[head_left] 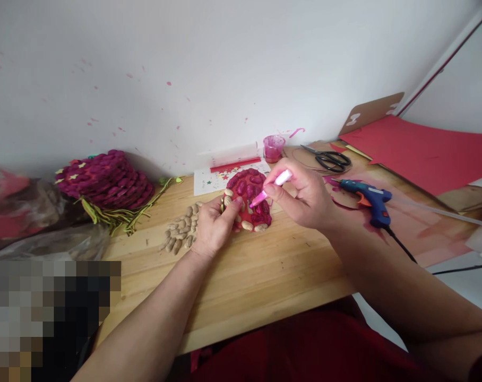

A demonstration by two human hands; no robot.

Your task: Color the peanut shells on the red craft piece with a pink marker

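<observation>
My left hand (pixel 217 223) grips the left edge of a round red craft piece (pixel 246 215), its thumb lying on the face. Peanuts cover much of the piece: many are painted shiny magenta, while several along the left and lower edge are still plain tan. Between the fingers and thumb of my right hand (pixel 304 193) is a paintbrush (pixel 283 178) with a white handle and a pink lower end. Its tip points down at the face of the piece; I cannot tell whether it touches. Loose unpainted peanuts (pixel 181 228) lie on the table just left of my left hand.
A cup of pink paint (pixel 273 148) stands by the wall, near black-handled scissors (pixel 332 161). A blue glue gun (pixel 378 204) with a cord lies at right, below red sheets (pixel 428 151). Stacked magenta pieces (pixel 109 180) with yellow-green strings sit at left beside plastic bags (pixel 53 244).
</observation>
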